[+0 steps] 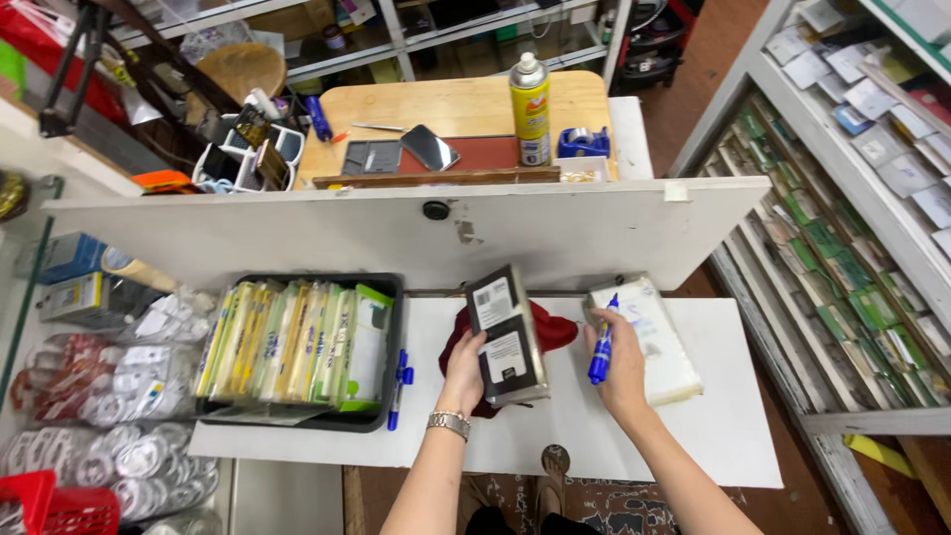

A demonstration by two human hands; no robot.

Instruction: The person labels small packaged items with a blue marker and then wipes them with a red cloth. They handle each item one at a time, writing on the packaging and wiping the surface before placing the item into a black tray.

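Cluttered shop; on the white counter (713,436) the left hand (464,369) clamps a tilted dark packet (506,337) over a red cloth (551,330), the right hand (619,369) grips a blue marker (601,349). Packet may slip; the marker's tip could smear the bags (649,342) just beside it.

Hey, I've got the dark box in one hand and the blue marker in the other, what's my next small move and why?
Probably bring the marker to the box: your left hand holds it tilted, label up, and your right hand has the marker upright just beside it, apart.

White counter (713,436), wooden table (466,104) behind, shelving (852,248) alongside, possibly patterned floor (614,505).
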